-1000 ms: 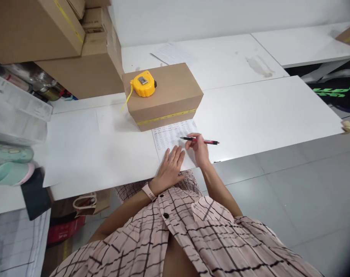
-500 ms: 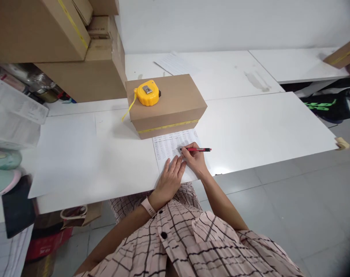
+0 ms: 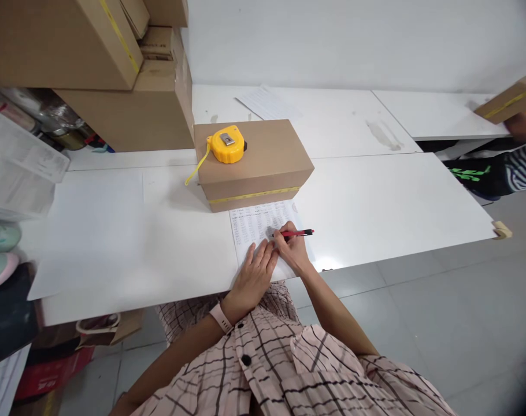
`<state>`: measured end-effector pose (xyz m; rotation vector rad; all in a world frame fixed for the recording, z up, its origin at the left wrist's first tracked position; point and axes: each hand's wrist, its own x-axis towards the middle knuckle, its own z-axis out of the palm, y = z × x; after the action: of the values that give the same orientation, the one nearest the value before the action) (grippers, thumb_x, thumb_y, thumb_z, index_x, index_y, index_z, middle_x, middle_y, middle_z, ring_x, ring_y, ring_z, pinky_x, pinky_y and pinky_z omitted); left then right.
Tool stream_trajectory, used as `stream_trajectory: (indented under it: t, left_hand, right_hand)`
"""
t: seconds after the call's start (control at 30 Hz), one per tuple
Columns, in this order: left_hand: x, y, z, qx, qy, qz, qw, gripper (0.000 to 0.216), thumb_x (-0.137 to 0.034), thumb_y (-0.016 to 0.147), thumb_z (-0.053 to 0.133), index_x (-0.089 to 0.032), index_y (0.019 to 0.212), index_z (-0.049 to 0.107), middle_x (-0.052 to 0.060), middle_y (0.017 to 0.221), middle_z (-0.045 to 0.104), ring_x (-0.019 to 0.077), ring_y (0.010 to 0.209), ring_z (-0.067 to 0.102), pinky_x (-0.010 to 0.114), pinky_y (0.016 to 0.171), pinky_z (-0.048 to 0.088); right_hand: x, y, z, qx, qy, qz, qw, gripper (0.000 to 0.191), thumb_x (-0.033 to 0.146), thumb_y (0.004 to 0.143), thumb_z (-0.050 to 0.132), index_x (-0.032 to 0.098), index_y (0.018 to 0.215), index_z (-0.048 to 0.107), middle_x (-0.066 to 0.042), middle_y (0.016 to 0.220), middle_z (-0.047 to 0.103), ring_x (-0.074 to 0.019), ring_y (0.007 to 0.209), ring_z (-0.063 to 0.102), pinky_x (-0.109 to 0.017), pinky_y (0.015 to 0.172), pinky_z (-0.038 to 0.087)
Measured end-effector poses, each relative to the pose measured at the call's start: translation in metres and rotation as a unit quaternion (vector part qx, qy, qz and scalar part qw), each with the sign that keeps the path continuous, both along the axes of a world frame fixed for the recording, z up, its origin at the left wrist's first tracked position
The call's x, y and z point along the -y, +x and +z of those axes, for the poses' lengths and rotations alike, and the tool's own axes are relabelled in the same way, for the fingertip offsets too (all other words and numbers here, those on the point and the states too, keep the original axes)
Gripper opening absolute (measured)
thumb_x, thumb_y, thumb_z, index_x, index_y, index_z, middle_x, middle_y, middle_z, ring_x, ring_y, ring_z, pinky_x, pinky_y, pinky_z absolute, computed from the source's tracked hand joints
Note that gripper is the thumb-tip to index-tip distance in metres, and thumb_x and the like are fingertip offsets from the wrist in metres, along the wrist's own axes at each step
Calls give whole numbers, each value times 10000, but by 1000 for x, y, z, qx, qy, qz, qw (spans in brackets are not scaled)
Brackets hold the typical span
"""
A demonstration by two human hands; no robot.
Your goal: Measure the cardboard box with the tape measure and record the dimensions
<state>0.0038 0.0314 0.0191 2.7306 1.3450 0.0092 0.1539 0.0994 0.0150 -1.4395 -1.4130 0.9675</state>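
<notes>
Open-handed and writing grips beside a cardboard box point(image 3: 274, 144), which serves as landmark. The box lies on the white surface point(image 3: 388, 196), its long axis running side to side, with a yellow strip along the lower part of its near face. A printed sheet point(image 3: 249, 225) lies just on the near side of the box; its rows of text run roughly parallel to the box's near edge, and whether its far edge passes beneath the box cannot be told. The right hand point(image 3: 294, 249), on the near side of the box toward its right end, has a narrow grip, thumb and fingers closed about a red-and-black pen point(image 3: 295, 233). The pen's long axis runs side to side, nearly parallel to that of the box; its tip points left, over the sheet, and its black rear end points right. The left hand point(image 3: 255, 270), nearer the person than the box, lies palm down on the sheet, fingers slightly spread and directed toward the box, its grip holding nothing. On the box's top, toward its left end, rests a yellow tape measure point(image 3: 227, 145), clip upward, its strap hanging past the left edge.
</notes>
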Motion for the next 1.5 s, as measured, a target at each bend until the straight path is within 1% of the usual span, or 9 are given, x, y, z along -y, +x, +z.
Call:
stream_trajectory:
  t: [0.23,0.4,0.57,0.67,0.77,0.87,1.17,1.33,1.5]
  left_hand:
    - [0,-1,-1,4,4,-3,1000,608,-224,996,426,-49,1574,357,198,1655,333,342,1555,277,567,1268,253]
    - [1,-2,-1,5,9,-9,1000,617,-238,997,433,-23,1570,351,210,1654,328,356,1555,270,572,1274,228]
    - [2,-3,-1,2,27,-9,1000,614,-252,1002,421,-40,1574,349,192,1662,322,340,1560,261,556,1277,227]
    - [3,-4,-3,1,36,-12,999,635,-253,996,429,-33,1582,327,198,1664,313,344,1563,250,558,1281,215]
    - [3,-4,-4,1,33,-12,999,645,-247,987,442,-30,1583,324,206,1667,299,347,1565,243,563,1281,208]
    - [3,-4,-3,2,27,-11,1000,633,-241,988,439,-34,1578,336,205,1667,298,341,1565,247,560,1280,212]
    - [3,-4,0,8,26,-12,1000,629,-240,988,442,-20,1569,346,215,1658,313,350,1557,266,565,1276,229]
    - [3,-4,1,9,19,-11,1000,656,-246,982,449,-15,1582,315,219,1668,286,352,1564,244,568,1277,221]
    - [3,-4,0,18,21,-12,1000,656,-237,981,442,-20,1585,309,212,1672,280,350,1568,232,574,1275,218]
  right_hand:
    - [-1,0,-4,14,14,-2,1000,248,352,895,595,252,728,442,48,631,459,-148,614,466,-316,621,403]
    - [-1,-1,-5,21,10,-6,1000,235,327,897,586,252,734,434,47,632,458,-148,621,468,-316,628,401]
    - [0,-1,-3,13,10,-11,1000,237,317,893,590,248,730,434,54,629,445,-139,611,457,-309,622,388]
    - [1,-1,0,5,8,-10,1000,236,278,874,599,245,711,432,57,626,436,-133,603,439,-304,609,374]
    - [2,-1,2,1,14,-16,1000,232,248,871,589,246,701,430,57,625,430,-131,598,430,-300,597,361]
    - [1,-2,1,4,21,-23,1000,239,255,885,583,246,705,426,59,628,425,-129,597,427,-300,601,364]
    - [0,-1,-2,10,19,-14,1000,229,273,883,590,244,714,438,61,629,455,-128,599,447,-300,606,373]
    - [0,0,-1,7,22,-24,999,227,249,866,593,243,703,436,61,627,438,-127,598,438,-300,603,364]
    - [0,0,1,4,17,-33,999,227,265,887,583,245,713,439,57,628,444,-131,607,435,-304,614,365]
